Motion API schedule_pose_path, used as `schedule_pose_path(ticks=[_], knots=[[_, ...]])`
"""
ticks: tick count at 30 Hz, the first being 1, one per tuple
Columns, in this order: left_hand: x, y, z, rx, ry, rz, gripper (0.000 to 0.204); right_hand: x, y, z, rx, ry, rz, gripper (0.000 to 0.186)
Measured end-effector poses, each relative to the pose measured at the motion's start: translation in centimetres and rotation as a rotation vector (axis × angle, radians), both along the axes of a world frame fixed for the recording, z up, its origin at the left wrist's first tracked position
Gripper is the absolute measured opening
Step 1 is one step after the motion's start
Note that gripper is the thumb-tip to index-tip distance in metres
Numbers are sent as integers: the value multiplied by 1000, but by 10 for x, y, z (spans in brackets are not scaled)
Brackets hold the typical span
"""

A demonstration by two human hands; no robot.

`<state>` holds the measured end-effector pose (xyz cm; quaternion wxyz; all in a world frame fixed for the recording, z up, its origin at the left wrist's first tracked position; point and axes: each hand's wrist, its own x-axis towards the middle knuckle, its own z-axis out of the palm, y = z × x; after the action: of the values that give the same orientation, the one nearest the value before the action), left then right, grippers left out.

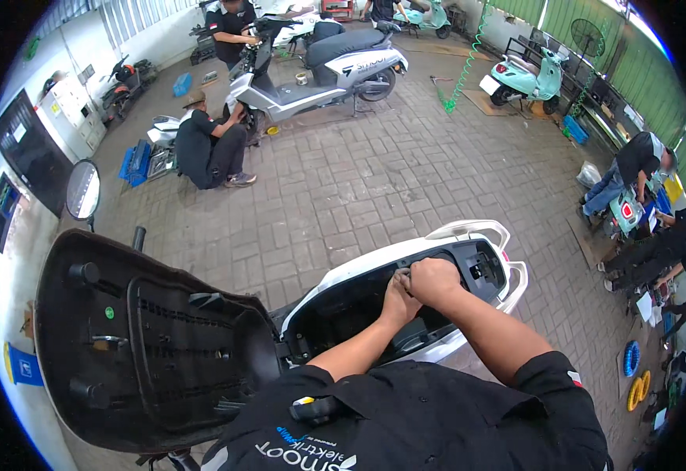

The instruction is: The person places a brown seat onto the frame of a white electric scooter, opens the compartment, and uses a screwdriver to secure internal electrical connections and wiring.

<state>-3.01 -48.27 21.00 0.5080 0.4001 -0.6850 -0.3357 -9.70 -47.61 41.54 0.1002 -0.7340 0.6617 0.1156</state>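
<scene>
Below me stands a white scooter point(373, 259) with its seat lifted. The black underside of the seat point(190, 357) faces up at the left, tipped over on its hinge. Over the dark storage compartment point(333, 315), toward its tail end, both hands meet. My right hand point(435, 281) is closed in a fist, knuckles up. Against it, my left hand point(399, 300) has its fingers curled together. Whatever lies between them is hidden by the fingers. Beside my right hand, the compartment's rear part shows a black latch area point(480, 268).
A mirror point(84, 190) rises at the left beyond the seat. Farther off, a person crouches point(206, 145) at a grey scooter point(319, 82). A mint scooter point(535, 82) stands at the far right. People work along the right side, near blue and yellow coils point(632, 359).
</scene>
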Motion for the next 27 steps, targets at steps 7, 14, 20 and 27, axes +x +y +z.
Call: schedule_pose_path(ticks=[7,14,20,27], knots=[[13,-32,26,134,-213,-564,31,-33,0,0,79,17,283,38],[41,-57,47,433,-419,-754,41,-40,-13,-16,24,-24,488,27],[27,-3,50,394,119,-262,58,-42,-8,-27,-112,76,341,40],[10,-9,46,243,336,-173,46,-12,-12,-4,-34,8,223,47]])
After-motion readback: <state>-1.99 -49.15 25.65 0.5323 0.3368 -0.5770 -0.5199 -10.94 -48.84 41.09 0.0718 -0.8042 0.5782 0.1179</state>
